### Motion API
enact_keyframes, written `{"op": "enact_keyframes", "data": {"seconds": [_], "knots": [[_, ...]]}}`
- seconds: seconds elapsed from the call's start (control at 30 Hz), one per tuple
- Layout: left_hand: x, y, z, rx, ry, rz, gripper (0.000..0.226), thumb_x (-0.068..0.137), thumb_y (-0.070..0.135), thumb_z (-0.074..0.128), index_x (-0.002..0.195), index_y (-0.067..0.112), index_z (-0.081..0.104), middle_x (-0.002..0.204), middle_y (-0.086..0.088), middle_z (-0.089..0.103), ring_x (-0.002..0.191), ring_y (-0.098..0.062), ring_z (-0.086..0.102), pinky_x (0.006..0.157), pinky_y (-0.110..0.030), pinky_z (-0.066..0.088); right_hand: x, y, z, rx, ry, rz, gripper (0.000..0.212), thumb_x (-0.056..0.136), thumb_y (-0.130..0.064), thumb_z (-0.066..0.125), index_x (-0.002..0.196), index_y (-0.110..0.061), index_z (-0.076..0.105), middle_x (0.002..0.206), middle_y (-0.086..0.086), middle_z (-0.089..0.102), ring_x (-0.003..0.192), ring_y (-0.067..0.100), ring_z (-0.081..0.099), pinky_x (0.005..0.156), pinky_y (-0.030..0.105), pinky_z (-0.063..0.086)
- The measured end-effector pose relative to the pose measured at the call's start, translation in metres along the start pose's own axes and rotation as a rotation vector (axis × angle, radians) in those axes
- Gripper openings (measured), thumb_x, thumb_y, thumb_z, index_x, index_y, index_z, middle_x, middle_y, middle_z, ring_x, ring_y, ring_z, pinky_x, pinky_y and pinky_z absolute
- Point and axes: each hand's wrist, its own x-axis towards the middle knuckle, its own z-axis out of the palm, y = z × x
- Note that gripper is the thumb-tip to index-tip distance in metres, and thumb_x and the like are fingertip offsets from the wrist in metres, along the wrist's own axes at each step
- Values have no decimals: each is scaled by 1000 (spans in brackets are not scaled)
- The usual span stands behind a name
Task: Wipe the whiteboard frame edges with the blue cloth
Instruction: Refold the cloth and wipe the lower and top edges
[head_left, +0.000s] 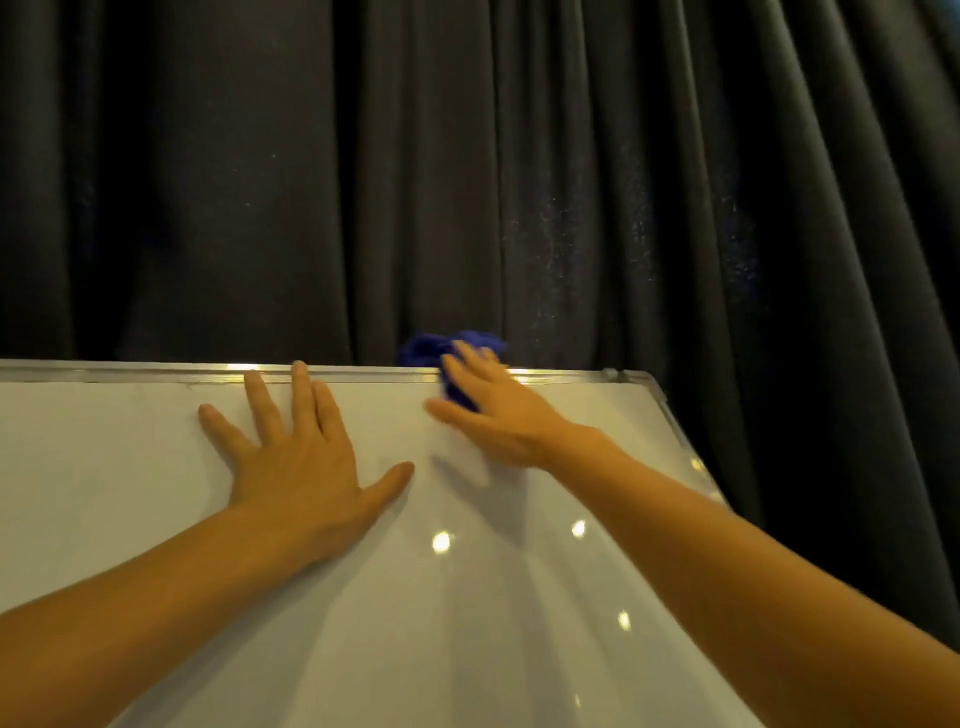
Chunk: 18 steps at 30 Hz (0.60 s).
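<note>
A: What is seen from the head camera?

B: The left hand (301, 457) is laid flat on the whiteboard (130, 493), fingers spread wide, nothing held; its fingertips reach the metal frame (130, 373).

A: And the cloth?

B: The blue cloth (447, 351) is pressed against the top frame edge under the right hand (493, 415), bunched, fingers extended over it, blurred. A dark curtain (519, 182) is hung behind.

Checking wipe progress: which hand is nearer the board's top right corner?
Right hand, on the blue cloth at the top frame edge; the corner lies further right. Left hand lies flat, farther left.
</note>
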Motion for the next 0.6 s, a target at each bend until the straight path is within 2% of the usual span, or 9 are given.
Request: {"op": "enact_keyframes", "data": {"seconds": [0.1,0.2,0.27,0.33,0.37,0.43,0.47,0.57,0.6], "knots": [[5,11,-1,15,21,-32,123,61,91,-2,151,8,-16,160,-17,-23,144,-49,-17,110,-74,1,8,-36,19,-16,31,-125,82,91,-72,28,156,-26,8,165,-9,-4,150,14,-12,115,32,-6],[4,9,3,6,39,-9,117,60,90,-4,150,16,-20,159,-17,-25,144,-48,-18,110,-73,-2,2,-8,20,-67,84,-190,65,102,-51,29,156,-20,9,165,-3,-3,148,13,-12,114,23,-14],[3,4,7,8,39,23,116,61,90,-3,149,18,-24,158,-15,-29,143,-48,-21,112,-71,-4,-7,42,9,-106,131,-42,58,105,-41,28,156,-18,10,165,1,-3,150,19,-10,117,27,-11],[4,-2,11,21,61,63,115,61,90,-5,149,18,-25,158,-15,-29,143,-47,-23,113,-70,-5,-17,83,-11,-172,173,217,58,105,-42,25,156,-19,13,166,3,0,152,26,-2,122,41,1],[8,-2,11,35,87,86,115,61,89,-8,149,17,-24,159,-15,-28,144,-47,-22,113,-69,-4,-17,89,-19,-232,146,263,57,105,-41,25,156,-17,16,166,6,3,152,29,1,121,46,5],[20,10,7,51,123,137,115,60,87,-11,150,16,-21,161,-15,-22,145,-45,-18,116,-66,-1,-2,70,-18,-410,72,87,52,106,-32,28,153,-9,24,163,19,9,150,38,3,120,51,1],[24,21,4,45,134,161,116,59,86,-12,151,15,-18,162,-14,-18,147,-44,-14,117,-64,0,4,50,-13,-392,46,-53,51,106,-27,31,151,-4,28,161,26,12,149,42,4,119,48,-6],[36,55,1,22,174,184,116,61,85,-9,154,15,-8,164,-14,-6,148,-43,-5,115,-64,1,7,17,9,-268,138,-222,49,99,-15,50,142,7,40,151,33,31,145,42,14,112,22,-20],[38,63,1,26,181,190,115,61,85,-8,154,17,-6,164,-15,-3,148,-43,-3,115,-64,1,1,22,7,-237,183,-235,50,98,-15,52,143,5,39,153,29,31,145,39,14,113,22,-17]]}}
